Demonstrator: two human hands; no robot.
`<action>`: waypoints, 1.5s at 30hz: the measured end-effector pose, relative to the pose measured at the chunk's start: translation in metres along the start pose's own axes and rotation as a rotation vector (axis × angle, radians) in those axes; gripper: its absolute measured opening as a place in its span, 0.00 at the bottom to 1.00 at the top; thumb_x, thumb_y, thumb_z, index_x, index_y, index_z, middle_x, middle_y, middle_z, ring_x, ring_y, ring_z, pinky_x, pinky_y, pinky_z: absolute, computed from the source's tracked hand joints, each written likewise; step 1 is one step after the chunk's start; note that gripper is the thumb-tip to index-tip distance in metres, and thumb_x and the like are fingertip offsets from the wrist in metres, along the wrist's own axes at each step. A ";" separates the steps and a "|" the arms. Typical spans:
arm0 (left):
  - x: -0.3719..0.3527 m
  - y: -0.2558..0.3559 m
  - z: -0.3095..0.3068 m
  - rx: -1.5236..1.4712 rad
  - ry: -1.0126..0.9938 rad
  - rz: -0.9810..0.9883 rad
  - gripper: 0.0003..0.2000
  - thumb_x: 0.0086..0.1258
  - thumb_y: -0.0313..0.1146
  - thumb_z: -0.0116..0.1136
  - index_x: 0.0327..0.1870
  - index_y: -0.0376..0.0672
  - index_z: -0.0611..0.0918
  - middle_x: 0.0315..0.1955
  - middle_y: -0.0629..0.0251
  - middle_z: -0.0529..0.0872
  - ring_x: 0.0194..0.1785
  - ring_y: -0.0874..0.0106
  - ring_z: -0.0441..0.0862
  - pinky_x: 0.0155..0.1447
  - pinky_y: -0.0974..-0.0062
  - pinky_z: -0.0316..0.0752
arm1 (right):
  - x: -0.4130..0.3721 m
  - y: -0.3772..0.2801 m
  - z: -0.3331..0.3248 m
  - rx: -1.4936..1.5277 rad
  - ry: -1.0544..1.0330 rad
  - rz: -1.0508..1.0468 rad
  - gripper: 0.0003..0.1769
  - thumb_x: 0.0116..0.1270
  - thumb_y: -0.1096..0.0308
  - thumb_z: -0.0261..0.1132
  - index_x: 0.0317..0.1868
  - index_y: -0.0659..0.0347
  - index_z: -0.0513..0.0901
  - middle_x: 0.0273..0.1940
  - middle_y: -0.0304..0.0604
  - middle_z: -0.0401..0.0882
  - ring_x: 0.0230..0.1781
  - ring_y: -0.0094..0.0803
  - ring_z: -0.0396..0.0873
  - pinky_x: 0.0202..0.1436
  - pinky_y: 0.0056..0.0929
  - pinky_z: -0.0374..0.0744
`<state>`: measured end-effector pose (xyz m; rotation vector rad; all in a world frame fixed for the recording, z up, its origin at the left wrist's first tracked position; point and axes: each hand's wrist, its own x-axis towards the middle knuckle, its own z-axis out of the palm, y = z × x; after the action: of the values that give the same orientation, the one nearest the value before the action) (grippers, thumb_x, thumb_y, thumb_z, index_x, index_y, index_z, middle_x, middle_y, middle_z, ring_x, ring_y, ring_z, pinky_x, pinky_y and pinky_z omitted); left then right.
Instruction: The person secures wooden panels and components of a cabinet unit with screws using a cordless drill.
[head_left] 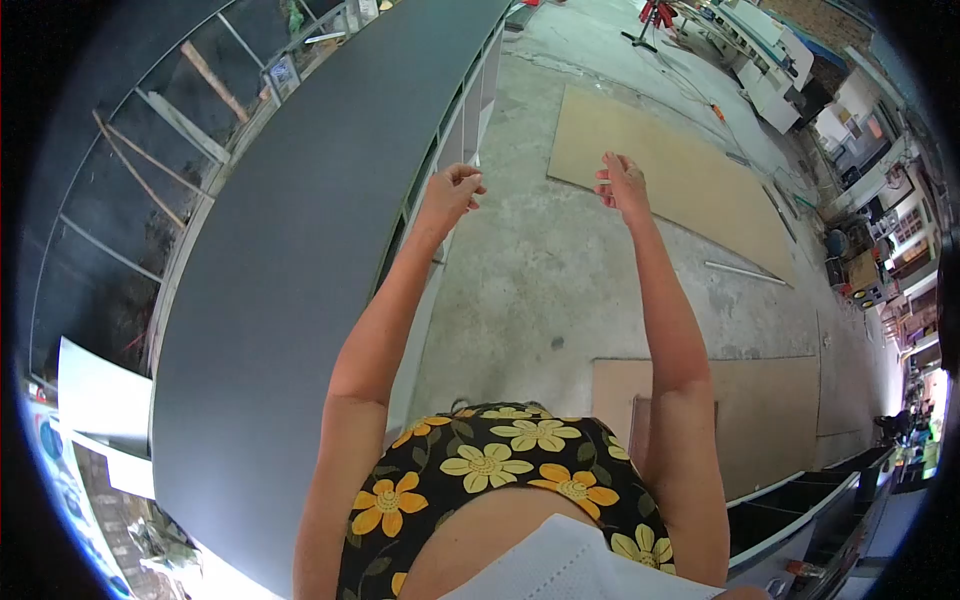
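Note:
My left hand is raised beside the long edge of a large dark grey panel, its fingers loosely bent and nothing visible in them. At about the same height, my right hand hangs over the concrete floor and the near edge of a tan board. Its fingers are bent and slightly apart, with no object showing between them. Both arms reach forward with a wide gap between the hands. Below the dark panel, the pale side of a cabinet-like frame shows with open compartments.
Another brown board lies on the floor to the right, near a thin metal strip. A dark open-topped frame stands at lower right. White machinery is at the far right. A metal rack stands left of the panel.

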<state>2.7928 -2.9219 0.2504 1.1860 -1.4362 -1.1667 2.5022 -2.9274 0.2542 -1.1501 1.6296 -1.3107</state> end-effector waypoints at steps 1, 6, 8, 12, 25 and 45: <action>0.022 0.003 0.005 -0.010 -0.021 0.000 0.12 0.66 0.35 0.53 0.43 0.35 0.79 0.29 0.64 0.83 0.25 0.78 0.77 0.30 0.81 0.72 | 0.017 -0.005 -0.003 -0.012 -0.005 -0.003 0.25 0.64 0.46 0.55 0.51 0.58 0.72 0.35 0.38 0.76 0.25 0.22 0.75 0.25 0.22 0.72; 0.125 0.021 0.035 -0.016 -0.088 0.058 0.13 0.66 0.36 0.53 0.46 0.37 0.78 0.30 0.66 0.83 0.25 0.81 0.76 0.30 0.82 0.70 | 0.110 -0.026 -0.029 -0.076 -0.001 0.008 0.26 0.65 0.45 0.53 0.52 0.58 0.72 0.36 0.39 0.76 0.25 0.22 0.76 0.25 0.21 0.72; 0.172 0.019 0.050 -0.025 -0.082 0.094 0.13 0.66 0.36 0.53 0.46 0.37 0.78 0.31 0.66 0.83 0.26 0.80 0.76 0.30 0.82 0.70 | 0.154 -0.033 -0.043 -0.081 0.005 -0.005 0.27 0.65 0.45 0.53 0.53 0.60 0.71 0.36 0.42 0.77 0.22 0.24 0.76 0.22 0.21 0.72; 0.275 0.028 0.089 -0.006 -0.064 0.141 0.13 0.66 0.35 0.52 0.46 0.37 0.78 0.32 0.64 0.83 0.26 0.80 0.76 0.30 0.81 0.71 | 0.253 -0.053 -0.066 -0.051 -0.002 -0.077 0.28 0.65 0.44 0.52 0.53 0.60 0.71 0.37 0.41 0.77 0.26 0.23 0.76 0.26 0.21 0.73; 0.565 0.012 0.106 0.031 0.136 0.145 0.13 0.63 0.33 0.54 0.44 0.33 0.78 0.31 0.60 0.83 0.28 0.77 0.78 0.34 0.79 0.74 | 0.584 -0.101 0.031 0.007 -0.301 -0.146 0.27 0.68 0.44 0.50 0.53 0.59 0.72 0.38 0.41 0.77 0.27 0.23 0.75 0.27 0.21 0.72; 1.064 -0.042 0.155 0.019 0.308 0.143 0.13 0.63 0.32 0.53 0.44 0.34 0.78 0.32 0.59 0.84 0.29 0.75 0.80 0.35 0.78 0.76 | 1.065 -0.118 0.090 -0.070 -0.380 -0.184 0.28 0.68 0.43 0.48 0.51 0.59 0.73 0.37 0.40 0.77 0.28 0.22 0.74 0.28 0.21 0.71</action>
<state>2.5135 -3.9608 0.2665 1.1971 -1.2759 -0.8328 2.2602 -3.9715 0.3394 -1.5176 1.3237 -1.0686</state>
